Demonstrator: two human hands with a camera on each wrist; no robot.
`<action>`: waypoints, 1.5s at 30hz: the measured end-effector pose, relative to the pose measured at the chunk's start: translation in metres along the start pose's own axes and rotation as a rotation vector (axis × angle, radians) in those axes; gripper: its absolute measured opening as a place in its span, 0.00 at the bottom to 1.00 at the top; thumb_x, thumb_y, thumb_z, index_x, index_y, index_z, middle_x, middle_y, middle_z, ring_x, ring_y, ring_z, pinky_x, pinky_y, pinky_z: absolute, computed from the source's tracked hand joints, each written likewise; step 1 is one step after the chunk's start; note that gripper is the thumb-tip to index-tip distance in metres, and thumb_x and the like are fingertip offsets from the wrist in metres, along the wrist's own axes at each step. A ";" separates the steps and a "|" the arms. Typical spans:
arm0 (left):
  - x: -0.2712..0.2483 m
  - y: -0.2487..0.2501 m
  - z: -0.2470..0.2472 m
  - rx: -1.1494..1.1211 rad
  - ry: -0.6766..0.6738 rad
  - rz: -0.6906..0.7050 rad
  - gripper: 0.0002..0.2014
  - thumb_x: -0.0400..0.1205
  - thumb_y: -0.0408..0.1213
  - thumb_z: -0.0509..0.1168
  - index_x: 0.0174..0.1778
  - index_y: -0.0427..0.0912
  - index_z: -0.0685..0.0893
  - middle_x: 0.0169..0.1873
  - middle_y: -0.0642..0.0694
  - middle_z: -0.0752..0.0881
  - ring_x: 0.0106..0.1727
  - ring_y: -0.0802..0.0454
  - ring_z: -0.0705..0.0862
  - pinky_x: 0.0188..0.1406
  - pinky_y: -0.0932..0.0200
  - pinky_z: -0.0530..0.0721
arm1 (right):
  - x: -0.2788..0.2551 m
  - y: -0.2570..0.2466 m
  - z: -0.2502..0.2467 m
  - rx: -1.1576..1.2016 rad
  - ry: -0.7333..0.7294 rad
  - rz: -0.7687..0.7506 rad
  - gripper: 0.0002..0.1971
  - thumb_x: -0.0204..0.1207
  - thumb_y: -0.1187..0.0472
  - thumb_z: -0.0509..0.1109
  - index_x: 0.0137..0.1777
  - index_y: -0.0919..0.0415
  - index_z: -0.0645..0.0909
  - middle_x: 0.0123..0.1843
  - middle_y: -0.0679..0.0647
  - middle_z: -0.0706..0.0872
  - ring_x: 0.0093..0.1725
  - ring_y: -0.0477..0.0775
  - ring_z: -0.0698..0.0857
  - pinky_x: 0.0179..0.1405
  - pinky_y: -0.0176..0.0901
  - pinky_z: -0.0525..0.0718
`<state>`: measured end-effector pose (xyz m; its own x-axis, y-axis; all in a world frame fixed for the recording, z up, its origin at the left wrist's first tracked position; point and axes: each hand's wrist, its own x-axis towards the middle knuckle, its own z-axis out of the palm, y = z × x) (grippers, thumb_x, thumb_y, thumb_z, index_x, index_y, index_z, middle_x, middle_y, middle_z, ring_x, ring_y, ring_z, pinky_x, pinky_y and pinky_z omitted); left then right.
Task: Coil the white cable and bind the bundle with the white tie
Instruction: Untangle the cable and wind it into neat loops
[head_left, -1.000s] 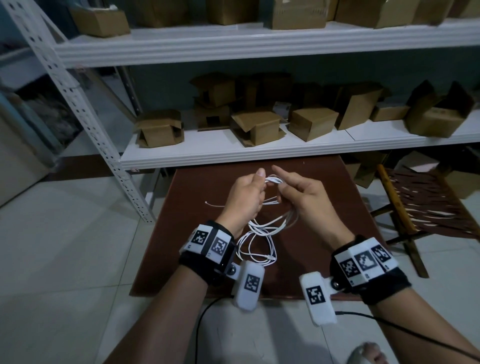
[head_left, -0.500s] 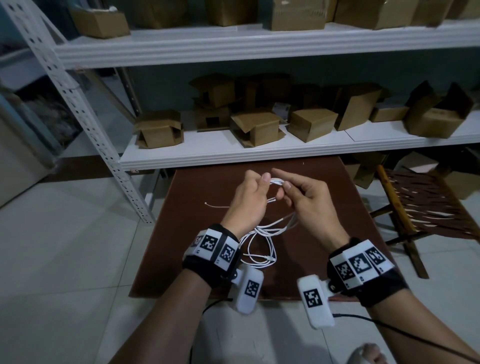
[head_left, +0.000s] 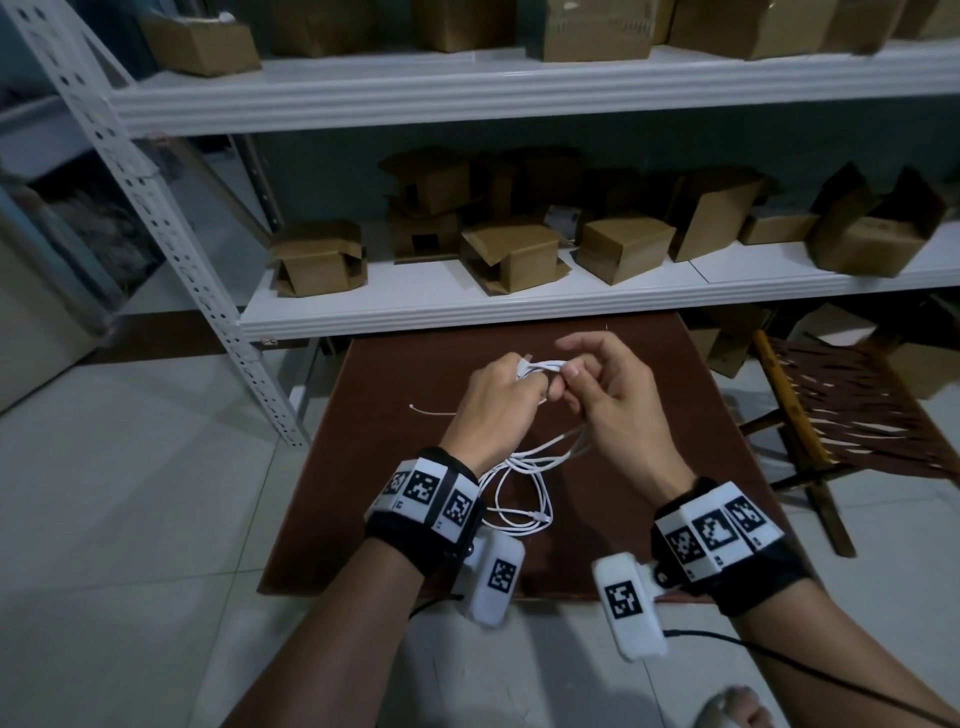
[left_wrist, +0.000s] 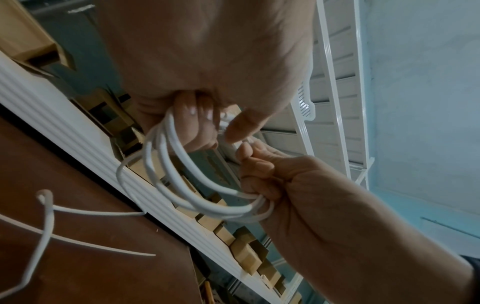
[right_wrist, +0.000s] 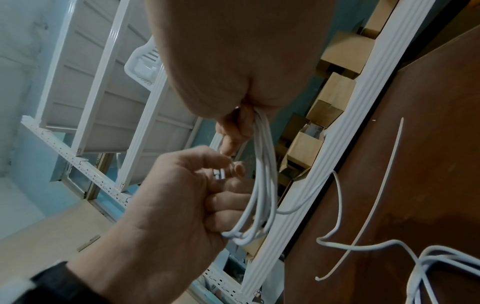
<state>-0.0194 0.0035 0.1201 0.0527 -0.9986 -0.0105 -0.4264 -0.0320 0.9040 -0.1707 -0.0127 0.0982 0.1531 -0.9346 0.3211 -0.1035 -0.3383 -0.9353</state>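
The white cable (head_left: 543, 366) is stretched in a short bunch between my two hands above the brown table (head_left: 701, 441). My left hand (head_left: 524, 376) grips several loops (left_wrist: 166, 156) in curled fingers, with a connector (right_wrist: 219, 173) near its fingertips. My right hand (head_left: 567, 375) pinches the same strands (right_wrist: 261, 131); its index finger sticks up free. Loose turns of cable (head_left: 519, 493) hang down to the table by my left wrist. The thin white tie (head_left: 431, 413) lies flat on the table left of my hands, untouched; it also shows as the tapered strip (right_wrist: 376, 195) in the right wrist view.
White metal shelving (head_left: 467, 306) with several cardboard boxes (head_left: 514, 254) stands just beyond the table's far edge. A folded wooden chair (head_left: 831, 431) stands to the right. Pale tiled floor (head_left: 130, 493) lies on the left.
My hands have drawn closer together and the bunch now lies level between them. My right index finger has lifted off the cable. The hanging loops have shifted slightly; the tie has not moved.
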 end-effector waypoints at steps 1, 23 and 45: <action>0.000 0.000 0.000 0.047 0.007 0.001 0.05 0.80 0.43 0.65 0.41 0.47 0.80 0.39 0.47 0.86 0.43 0.42 0.83 0.37 0.51 0.71 | 0.000 -0.001 0.001 0.003 -0.005 -0.002 0.09 0.90 0.71 0.66 0.64 0.58 0.82 0.36 0.56 0.88 0.33 0.44 0.81 0.38 0.36 0.79; -0.004 -0.012 0.018 0.562 0.380 0.104 0.04 0.87 0.43 0.67 0.49 0.50 0.86 0.84 0.38 0.59 0.88 0.36 0.53 0.86 0.35 0.54 | -0.004 -0.003 0.005 -0.067 -0.007 -0.044 0.09 0.89 0.71 0.66 0.64 0.58 0.81 0.37 0.57 0.89 0.34 0.44 0.84 0.41 0.47 0.80; -0.003 0.003 0.008 -0.709 -0.131 -0.029 0.20 0.96 0.46 0.54 0.38 0.42 0.76 0.23 0.52 0.61 0.21 0.60 0.54 0.16 0.68 0.49 | 0.005 -0.003 -0.008 0.043 0.104 -0.007 0.06 0.89 0.68 0.68 0.63 0.63 0.83 0.42 0.60 0.93 0.40 0.53 0.89 0.45 0.44 0.85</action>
<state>-0.0282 0.0059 0.1199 -0.0730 -0.9961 -0.0498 0.2649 -0.0675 0.9619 -0.1772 -0.0175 0.1038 0.0508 -0.9393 0.3394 -0.0598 -0.3421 -0.9378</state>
